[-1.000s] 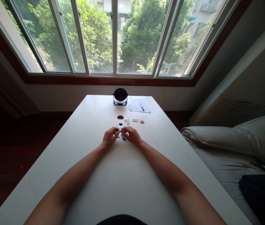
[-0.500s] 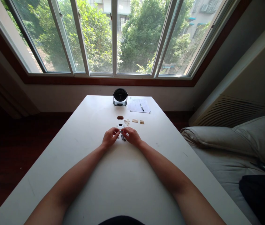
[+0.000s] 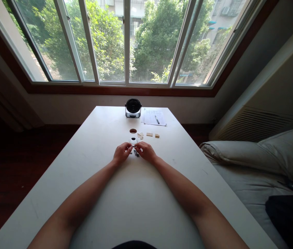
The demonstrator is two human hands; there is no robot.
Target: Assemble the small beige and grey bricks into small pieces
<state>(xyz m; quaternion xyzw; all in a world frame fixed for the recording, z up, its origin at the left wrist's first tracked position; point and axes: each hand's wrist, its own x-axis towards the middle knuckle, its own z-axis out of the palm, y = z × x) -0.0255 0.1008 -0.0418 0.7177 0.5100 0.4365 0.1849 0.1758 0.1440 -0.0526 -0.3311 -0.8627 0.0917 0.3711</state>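
My left hand (image 3: 122, 154) and my right hand (image 3: 145, 151) rest near the middle of the white table (image 3: 89, 193), their fingertips pinched together on a small pale piece (image 3: 133, 147) too small to identify. Just beyond them lies a clear round ring (image 3: 133, 140). A small heap of dark parts (image 3: 136, 153) sits below my right fingertips. Farther off are a brown round disc (image 3: 133, 130) and several small tan perforated plates (image 3: 149, 134).
A black-and-silver desk fan (image 3: 133, 108) stands at the table's far edge beside a sheet of paper (image 3: 154, 117) with a black pen (image 3: 157, 119). A window lies beyond the table. A bed with pillows (image 3: 247, 154) is on the right.
My hands stay pinched together at the same spot. The view has shifted only slightly.
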